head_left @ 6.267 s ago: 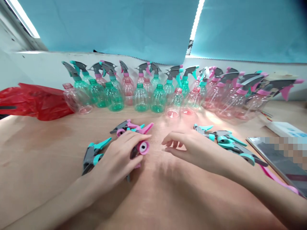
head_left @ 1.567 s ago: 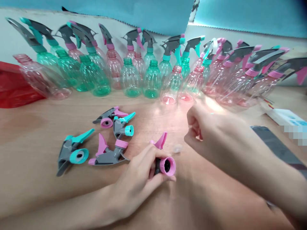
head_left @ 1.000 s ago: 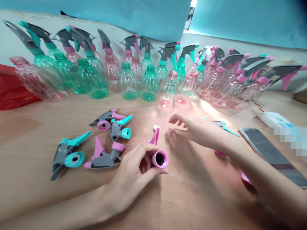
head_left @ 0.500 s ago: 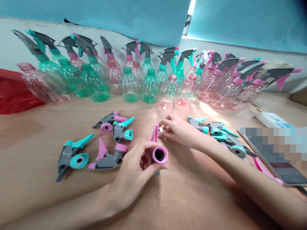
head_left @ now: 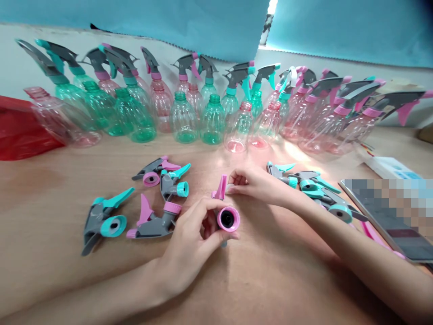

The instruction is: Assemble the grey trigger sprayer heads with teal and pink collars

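Note:
In my left hand (head_left: 191, 241), closed around it, is a grey-and-pink trigger spray head (head_left: 228, 220); its pink collar faces me, showing a black centre, and its pink trigger points up. Just beyond it my right hand (head_left: 252, 185) pinches a small whitish piece (head_left: 230, 188), partly hidden by the fingers and close to the trigger; its kind is unclear. Loose on the table, left of my left hand, lie a pink-collared spray head (head_left: 152, 225), a turquoise-collared one (head_left: 101, 221) and others.
Several green and pink clear bottles (head_left: 184, 119) line the back of the table (head_left: 264, 280), some topped with spray heads. More loose spray heads (head_left: 314, 185) lie on the right, beside a phone (head_left: 382, 221). A red bag (head_left: 27, 131) sits at far left.
The view has shifted slightly. My left hand keeps its hold on the spray head. My right fingers still pinch the whitish piece, which shows less roundly beside the trigger.

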`<state>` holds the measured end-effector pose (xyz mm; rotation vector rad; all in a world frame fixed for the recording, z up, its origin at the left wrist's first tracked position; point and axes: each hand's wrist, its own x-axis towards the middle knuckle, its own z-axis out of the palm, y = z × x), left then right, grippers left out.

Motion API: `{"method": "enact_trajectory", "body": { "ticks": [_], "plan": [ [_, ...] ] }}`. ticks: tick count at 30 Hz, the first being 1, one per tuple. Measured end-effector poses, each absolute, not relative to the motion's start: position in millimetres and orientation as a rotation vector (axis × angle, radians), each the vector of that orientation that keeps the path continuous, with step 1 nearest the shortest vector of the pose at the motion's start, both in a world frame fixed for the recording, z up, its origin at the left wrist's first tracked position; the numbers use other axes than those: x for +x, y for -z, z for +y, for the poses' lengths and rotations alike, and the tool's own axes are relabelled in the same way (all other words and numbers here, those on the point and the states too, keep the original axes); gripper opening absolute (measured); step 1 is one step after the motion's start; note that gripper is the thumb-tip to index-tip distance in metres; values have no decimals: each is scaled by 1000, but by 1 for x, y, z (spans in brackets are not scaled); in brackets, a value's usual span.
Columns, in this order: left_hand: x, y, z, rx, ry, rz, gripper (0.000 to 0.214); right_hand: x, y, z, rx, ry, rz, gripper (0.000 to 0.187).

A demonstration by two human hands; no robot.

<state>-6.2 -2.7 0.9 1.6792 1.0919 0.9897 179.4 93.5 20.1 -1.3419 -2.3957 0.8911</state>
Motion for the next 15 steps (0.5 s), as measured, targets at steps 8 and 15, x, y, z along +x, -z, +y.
{"method": "enact_trajectory", "body": {
  "ticks": [8, 15],
  "plan": [
    [-6, -2, -2, 1673, -957, 1102, 18, 198, -77, 70, -1335, -918, -2425, 25],
    [-8, 2, -2, 1724, -966, 1083, 21, 196, -93, 46, -1137, -897, -2426, 26]
  ]
}}
